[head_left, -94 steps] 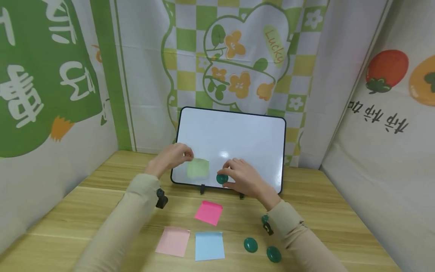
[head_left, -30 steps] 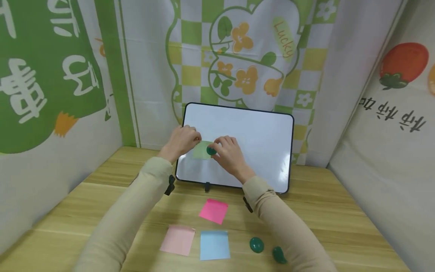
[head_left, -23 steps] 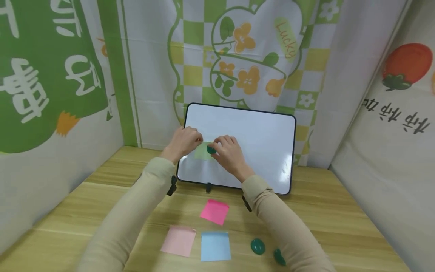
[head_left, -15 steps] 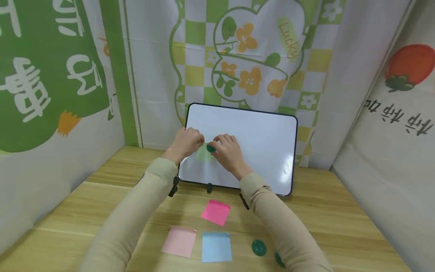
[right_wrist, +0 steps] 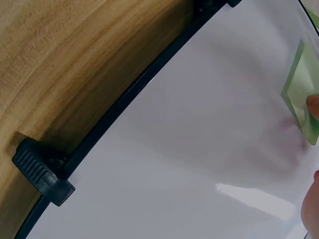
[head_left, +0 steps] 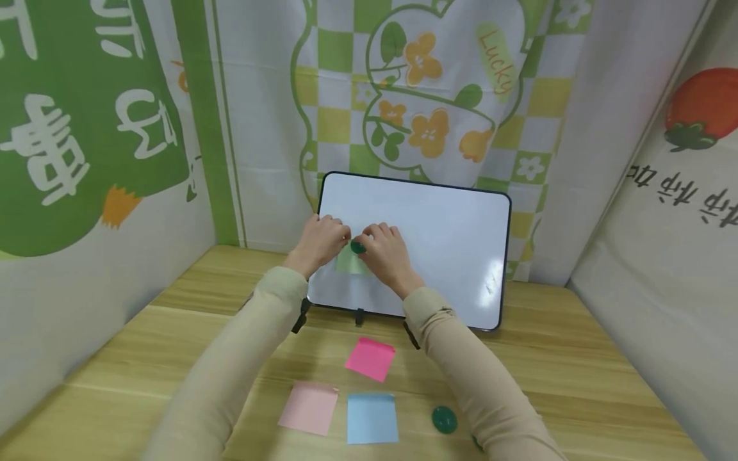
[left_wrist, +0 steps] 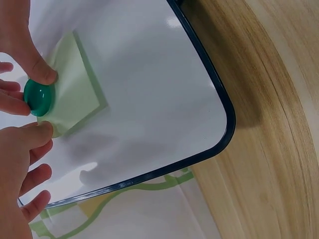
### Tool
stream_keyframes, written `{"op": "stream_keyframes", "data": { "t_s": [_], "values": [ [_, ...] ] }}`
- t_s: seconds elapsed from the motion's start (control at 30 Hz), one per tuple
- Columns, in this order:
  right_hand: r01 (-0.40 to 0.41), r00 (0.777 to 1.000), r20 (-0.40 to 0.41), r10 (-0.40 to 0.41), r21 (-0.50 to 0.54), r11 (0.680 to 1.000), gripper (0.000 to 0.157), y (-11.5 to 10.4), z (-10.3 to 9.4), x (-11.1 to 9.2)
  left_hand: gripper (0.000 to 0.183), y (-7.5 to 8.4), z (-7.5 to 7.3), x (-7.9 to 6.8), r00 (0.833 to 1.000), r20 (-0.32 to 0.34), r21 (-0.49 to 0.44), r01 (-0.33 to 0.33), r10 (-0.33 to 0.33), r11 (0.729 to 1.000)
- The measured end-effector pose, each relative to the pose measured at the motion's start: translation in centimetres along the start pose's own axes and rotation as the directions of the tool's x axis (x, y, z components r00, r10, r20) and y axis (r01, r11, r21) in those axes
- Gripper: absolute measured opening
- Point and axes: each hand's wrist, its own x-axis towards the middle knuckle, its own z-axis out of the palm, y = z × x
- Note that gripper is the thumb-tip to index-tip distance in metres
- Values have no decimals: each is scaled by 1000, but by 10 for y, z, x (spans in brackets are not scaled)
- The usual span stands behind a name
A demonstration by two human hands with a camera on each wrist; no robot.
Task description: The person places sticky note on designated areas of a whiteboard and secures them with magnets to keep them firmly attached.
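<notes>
A whiteboard (head_left: pixel 426 250) with a black frame leans upright at the back of the table. Against its left half lies a pale green sticky note (head_left: pixel 349 261), seen larger in the left wrist view as a note (left_wrist: pixel 75 94) with its lower part standing slightly off the board. My left hand (head_left: pixel 323 240) pinches the note's upper left corner between thumb and index finger. My right hand (head_left: pixel 386 253) holds a round green magnet (head_left: pixel 358 246) by its edges at the note's top edge. In the left wrist view the magnet (left_wrist: pixel 38 97) sits between the right thumb and fingers.
On the wooden table (head_left: pixel 576 371) lie a hot pink note (head_left: pixel 371 359), a light pink note (head_left: pixel 309 408) and a blue note (head_left: pixel 371 419). One green magnet (head_left: pixel 444 420) lies right of them; another is mostly behind the right sleeve (head_left: pixel 484 378). A black foot (head_left: pixel 360 316) supports the board.
Both hands have moved up the board with the note, and the magnet has come from beside the note onto its top edge. Lately the hands shifted only slightly; the view drifted.
</notes>
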Motion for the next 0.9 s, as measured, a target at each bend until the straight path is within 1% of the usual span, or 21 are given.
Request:
{"op": "stream_keyframes", "data": {
  "t_s": [0.13, 0.3, 0.47, 0.67, 0.9],
  "values": [
    [-4, 1000, 13, 4, 14, 1000, 25, 0, 2, 2, 16, -1, 1, 0, 1000, -9, 17, 15, -15, 1000],
    [-26, 998, 65, 23, 43, 999, 25, -2, 4, 5, 17, -2, 2, -2, 999, -29, 36, 22, -21, 999],
    [-31, 997, 76, 27, 51, 998, 25, -5, 4, 8, 17, -4, 2, -2, 998, -42, 46, 38, -36, 998],
    [-54, 994, 98, 46, 80, 995, 27, -8, 5, 10, 18, -4, 1, -2, 998, -38, 51, 52, -50, 997],
    [-91, 989, 123, 76, 123, 988, 27, -9, 8, 12, 17, -5, 4, -3, 997, -32, 46, 73, -71, 996]
  ]
}}
